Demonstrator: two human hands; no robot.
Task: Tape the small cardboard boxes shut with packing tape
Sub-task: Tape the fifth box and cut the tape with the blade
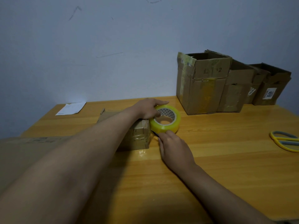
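Left hand (148, 109) is gripping the tape roll (165, 121), thumb inside the core, holding it at the right edge of the small box (137, 136) at table (226, 151) centre. Right hand (173, 146) is pinching a thin dark tool (155, 133) just below the roll; type can't be determined. Open boxes (203, 83) are standing at rear right, scissors (285, 140) lying far right.

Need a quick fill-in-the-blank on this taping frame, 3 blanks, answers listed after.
1. The left hand holds the roll of ____ tape against the small box.
2. The yellow-handled ____ lie untouched at the table's right edge.
3. The tall box by the wall has its top ____.

Missing words: yellow; scissors; open
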